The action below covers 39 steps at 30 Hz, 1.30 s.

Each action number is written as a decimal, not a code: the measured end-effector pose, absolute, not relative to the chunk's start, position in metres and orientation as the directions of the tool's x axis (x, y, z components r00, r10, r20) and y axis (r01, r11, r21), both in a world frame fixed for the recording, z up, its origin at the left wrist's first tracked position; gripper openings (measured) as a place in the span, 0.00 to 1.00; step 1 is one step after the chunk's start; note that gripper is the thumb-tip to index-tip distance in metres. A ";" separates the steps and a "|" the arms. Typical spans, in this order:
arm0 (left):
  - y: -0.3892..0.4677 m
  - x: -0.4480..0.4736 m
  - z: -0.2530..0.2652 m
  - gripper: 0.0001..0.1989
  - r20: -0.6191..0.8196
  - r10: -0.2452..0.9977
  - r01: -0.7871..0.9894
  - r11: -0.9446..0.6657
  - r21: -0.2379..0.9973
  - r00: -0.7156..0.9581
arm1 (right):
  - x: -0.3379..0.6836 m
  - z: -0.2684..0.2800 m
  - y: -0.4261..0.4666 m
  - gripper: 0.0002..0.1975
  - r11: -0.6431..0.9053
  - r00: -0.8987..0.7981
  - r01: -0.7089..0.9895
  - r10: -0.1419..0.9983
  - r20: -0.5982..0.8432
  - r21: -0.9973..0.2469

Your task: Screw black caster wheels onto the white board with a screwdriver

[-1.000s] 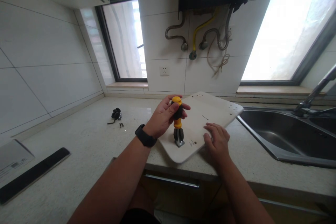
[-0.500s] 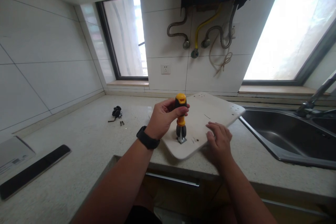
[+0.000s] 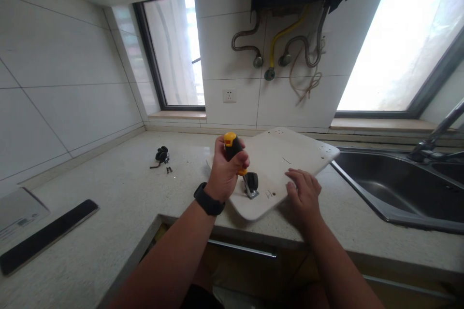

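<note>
My left hand (image 3: 227, 166) is wrapped round the handle of a yellow and black screwdriver (image 3: 233, 144), which leans to the left. Its shaft reaches down to the metal plate of a black caster wheel (image 3: 252, 182). That caster stands near the front corner of a white board (image 3: 286, 149) with several small holes and pencil marks. Lying on the board's right front edge, my right hand (image 3: 303, 190) has its fingers stretched out and holds nothing. Whether the screwdriver's tip sits in a screw is too small to tell.
More black casters (image 3: 161, 154) and a few screws (image 3: 169, 170) lie on the counter (image 3: 119, 174) to the left. Farther left are a long black strip (image 3: 50, 236) and a white box (image 3: 21, 212). A sink (image 3: 398, 183) with a faucet (image 3: 422, 149) is on the right.
My left hand has moved left, tipping the screwdriver from upright to a leftward slant. The caster shows more clearly beside the shaft. My right hand has stayed in place.
</note>
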<state>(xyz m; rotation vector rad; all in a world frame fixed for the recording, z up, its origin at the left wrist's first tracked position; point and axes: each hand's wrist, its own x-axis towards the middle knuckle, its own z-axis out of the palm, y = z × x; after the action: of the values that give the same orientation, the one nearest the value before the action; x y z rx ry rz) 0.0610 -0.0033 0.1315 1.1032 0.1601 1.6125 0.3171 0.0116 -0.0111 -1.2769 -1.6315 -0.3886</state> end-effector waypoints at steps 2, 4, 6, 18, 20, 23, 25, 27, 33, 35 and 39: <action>-0.005 0.063 0.132 0.25 0.532 0.845 -0.677 -0.419 0.605 -0.048 | 0.317 -0.010 0.012 0.15 0.387 0.063 0.865 0.548 0.834 -0.320; -0.005 0.064 0.131 0.22 0.533 0.843 -0.655 -0.442 0.613 -0.070 | 0.317 -0.010 0.013 0.15 0.384 0.077 0.862 0.546 0.834 -0.331; -0.003 0.063 0.128 0.20 0.563 0.826 -0.638 -0.437 0.634 -0.006 | 0.316 -0.009 0.012 0.15 0.386 0.077 0.859 0.550 0.831 -0.335; 0.002 0.060 0.115 0.29 0.567 0.762 -0.582 -0.318 0.748 0.312 | 0.314 -0.007 0.006 0.14 0.395 0.043 0.861 0.572 0.819 -0.321; 0.003 0.061 0.114 0.29 0.566 0.766 -0.609 -0.300 0.734 0.305 | 0.314 -0.007 0.006 0.14 0.394 0.042 0.861 0.574 0.818 -0.321; 0.007 0.064 0.112 0.30 0.534 0.768 -0.664 -0.196 0.722 0.354 | 0.313 -0.007 0.006 0.14 0.393 0.039 0.863 0.575 0.817 -0.317; 0.008 0.065 0.112 0.30 0.501 0.774 -0.697 -0.111 0.708 0.386 | 0.313 -0.007 0.005 0.13 0.394 0.033 0.865 0.573 0.819 -0.311; 0.008 0.066 0.113 0.30 0.466 0.779 -0.710 -0.037 0.703 0.420 | 0.312 -0.006 0.004 0.13 0.397 0.025 0.866 0.571 0.821 -0.303; 0.007 0.068 0.114 0.27 0.469 0.697 -0.721 0.100 0.686 0.542 | 0.311 -0.005 0.002 0.12 0.401 0.012 0.869 0.568 0.823 -0.289; 0.008 0.068 0.113 0.26 0.475 0.680 -0.724 0.121 0.679 0.559 | 0.310 -0.005 0.002 0.12 0.402 0.009 0.870 0.568 0.823 -0.287; 0.007 0.066 0.111 0.26 0.462 0.698 -0.719 0.110 0.686 0.548 | 0.309 -0.003 0.000 0.11 0.406 0.006 0.867 0.571 0.821 -0.289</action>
<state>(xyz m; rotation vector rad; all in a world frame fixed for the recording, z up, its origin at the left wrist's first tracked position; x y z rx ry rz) 0.0656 0.0072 0.1112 1.0241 -0.0249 1.0408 0.3092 0.0004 -0.0030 -1.2750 -1.6785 -0.3765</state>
